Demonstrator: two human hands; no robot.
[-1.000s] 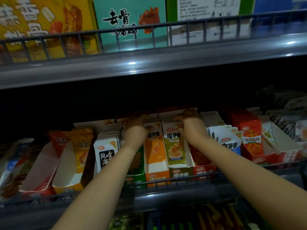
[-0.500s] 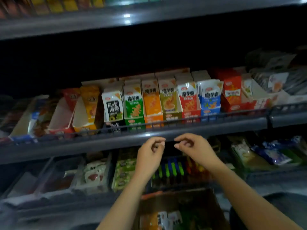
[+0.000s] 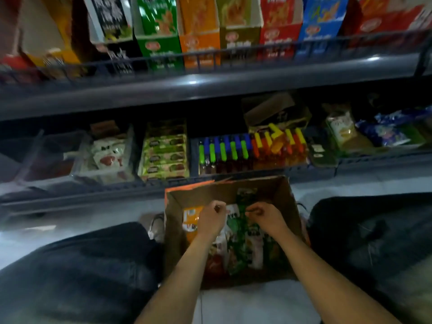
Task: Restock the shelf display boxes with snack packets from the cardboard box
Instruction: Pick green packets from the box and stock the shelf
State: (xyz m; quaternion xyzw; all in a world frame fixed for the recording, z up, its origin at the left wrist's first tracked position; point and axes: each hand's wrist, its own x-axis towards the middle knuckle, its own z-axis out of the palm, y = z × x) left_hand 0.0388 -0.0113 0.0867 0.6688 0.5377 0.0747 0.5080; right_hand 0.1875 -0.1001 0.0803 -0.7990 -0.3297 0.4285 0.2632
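Head view: both hands hang over the open cardboard box (image 3: 284, 197) on the floor between the person's knees. The left hand (image 3: 211, 219) and right hand (image 3: 266, 217) have curled fingers — whether they pinch anything I cannot tell. Snack packets (image 3: 243, 244) fill the box; the display boxes (image 3: 198, 31) stand on the shelf (image 3: 210, 87) above.

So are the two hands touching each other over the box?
Apart. The head view shows the left hand and right hand over the cardboard box, with snack packets plainly visible in the gap between them.
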